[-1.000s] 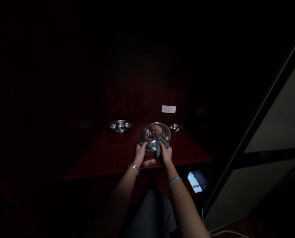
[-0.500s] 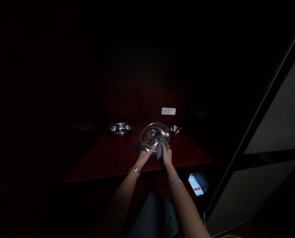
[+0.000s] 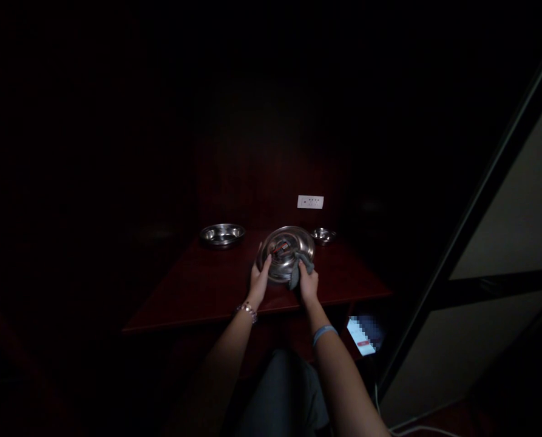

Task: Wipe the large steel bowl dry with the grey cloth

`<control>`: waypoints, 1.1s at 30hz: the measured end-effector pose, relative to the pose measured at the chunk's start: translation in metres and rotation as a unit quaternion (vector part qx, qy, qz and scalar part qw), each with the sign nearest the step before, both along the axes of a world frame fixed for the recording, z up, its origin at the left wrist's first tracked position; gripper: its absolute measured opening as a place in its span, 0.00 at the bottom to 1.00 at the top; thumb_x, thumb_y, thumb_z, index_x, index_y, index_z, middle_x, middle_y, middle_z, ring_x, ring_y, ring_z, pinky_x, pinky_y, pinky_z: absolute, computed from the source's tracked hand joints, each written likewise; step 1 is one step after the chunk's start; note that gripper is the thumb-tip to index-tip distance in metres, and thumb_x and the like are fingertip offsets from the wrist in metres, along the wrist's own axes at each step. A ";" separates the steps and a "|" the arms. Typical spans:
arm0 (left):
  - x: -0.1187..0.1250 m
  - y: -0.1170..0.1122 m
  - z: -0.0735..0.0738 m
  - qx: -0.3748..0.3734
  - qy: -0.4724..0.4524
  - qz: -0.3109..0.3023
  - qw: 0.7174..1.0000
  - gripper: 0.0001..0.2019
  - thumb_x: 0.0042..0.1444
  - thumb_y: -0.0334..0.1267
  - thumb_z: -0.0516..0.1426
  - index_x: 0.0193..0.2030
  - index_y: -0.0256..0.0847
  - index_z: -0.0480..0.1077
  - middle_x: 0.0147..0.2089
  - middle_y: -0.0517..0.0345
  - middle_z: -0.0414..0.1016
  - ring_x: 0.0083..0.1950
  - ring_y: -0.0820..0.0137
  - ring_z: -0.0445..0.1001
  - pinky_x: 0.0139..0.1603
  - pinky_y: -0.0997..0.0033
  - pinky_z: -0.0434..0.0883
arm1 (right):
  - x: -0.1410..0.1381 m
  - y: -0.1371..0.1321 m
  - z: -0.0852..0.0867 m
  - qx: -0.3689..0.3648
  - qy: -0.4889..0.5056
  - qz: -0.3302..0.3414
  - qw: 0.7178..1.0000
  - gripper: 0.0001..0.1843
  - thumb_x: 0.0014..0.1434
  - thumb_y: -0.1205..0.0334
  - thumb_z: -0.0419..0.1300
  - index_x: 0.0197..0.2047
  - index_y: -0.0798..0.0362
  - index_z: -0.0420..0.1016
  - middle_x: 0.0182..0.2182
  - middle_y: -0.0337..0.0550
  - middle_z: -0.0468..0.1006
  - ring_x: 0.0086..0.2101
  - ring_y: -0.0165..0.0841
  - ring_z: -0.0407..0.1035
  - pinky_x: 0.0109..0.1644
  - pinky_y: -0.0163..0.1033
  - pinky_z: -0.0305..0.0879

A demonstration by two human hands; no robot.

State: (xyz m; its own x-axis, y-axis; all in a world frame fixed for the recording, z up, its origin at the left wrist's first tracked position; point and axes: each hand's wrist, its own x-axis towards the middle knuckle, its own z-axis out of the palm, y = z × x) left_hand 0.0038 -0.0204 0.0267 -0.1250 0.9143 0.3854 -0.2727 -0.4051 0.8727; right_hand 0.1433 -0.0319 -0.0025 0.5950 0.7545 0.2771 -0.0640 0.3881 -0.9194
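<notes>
holding a plate (image 3: pixel 298 240) tilted over the desk (image 3: pixel 175 297), with a label (image 3: pixel 281 248) near its middle. clamping its near left edge in the left hand (image 3: pixel 258 284), with the thumb on top. pinching a grey cloth (image 3: pixel 294 278) in the right hand (image 3: pixel 309 284), against the plate's near right edge. facing a dish (image 3: pixel 223 235) farther left on the desk, a bowl (image 3: pixel 324 237) just beyond the plate's right edge, and a socket (image 3: pixel 310 202) on the wall behind.

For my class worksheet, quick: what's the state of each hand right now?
Left hand: closed, gripping the dish by its edge.
Right hand: closed, holding the cloth against the dish.
</notes>
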 end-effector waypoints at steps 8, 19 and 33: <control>0.010 -0.006 -0.010 0.019 0.175 -0.155 0.972 0.42 0.47 0.43 0.68 0.68 0.40 0.59 0.61 0.42 0.73 0.60 0.57 0.74 0.65 0.52 0.67 | 0.003 -0.001 0.003 0.011 0.096 -0.004 0.995 0.33 0.55 0.41 0.60 0.52 0.60 0.79 0.47 0.52 0.82 0.48 0.43 0.76 0.51 0.43 0.72; 0.009 0.012 -0.013 0.037 0.097 -0.055 0.993 0.20 0.56 0.50 0.59 0.46 0.35 0.76 0.50 0.46 0.81 0.55 0.59 0.76 0.62 0.60 0.67 | 0.000 0.000 0.002 -0.002 0.019 0.076 0.997 0.27 0.51 0.44 0.65 0.47 0.56 0.81 0.45 0.47 0.84 0.47 0.42 0.77 0.53 0.42 0.71; 0.000 0.003 -0.001 -0.005 -0.010 0.092 0.996 0.23 0.63 0.52 0.52 0.48 0.33 0.75 0.52 0.41 0.79 0.55 0.60 0.76 0.59 0.64 0.69 | 0.002 0.002 -0.005 -0.025 -0.081 0.051 0.995 0.26 0.53 0.44 0.63 0.46 0.56 0.83 0.41 0.49 0.85 0.44 0.43 0.78 0.50 0.42 0.71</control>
